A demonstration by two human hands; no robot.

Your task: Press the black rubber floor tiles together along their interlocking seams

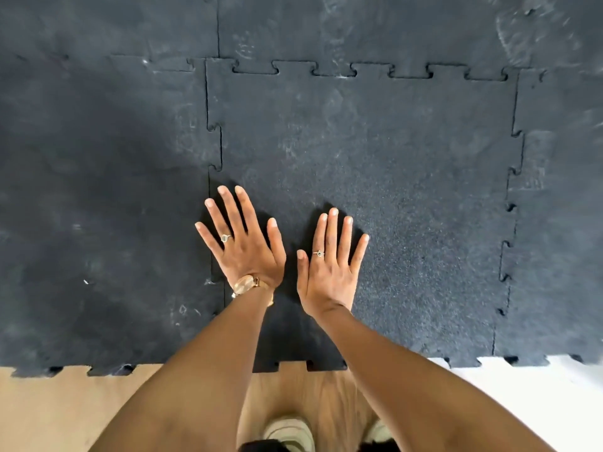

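Observation:
A black rubber floor tile point(408, 190) lies in the middle, joined by jigsaw seams to neighbouring tiles on the left point(98, 207), right point(561, 223) and far side point(359, 27). My left hand point(243, 243) lies flat with fingers spread on the middle tile's left part, right beside the left seam point(215, 148). My right hand point(329, 262) rests flat and open on the same tile, a little to the right. Both hands hold nothing. The far seam point(368, 71) and the right seam point(510, 207) show small dark gaps.
The tiles' near toothed edge point(293, 365) ends over a wooden floor point(65, 412); a bright white patch of floor point(538, 393) lies at the near right. My pale shoes point(290, 432) stand on the wood just short of the tiles.

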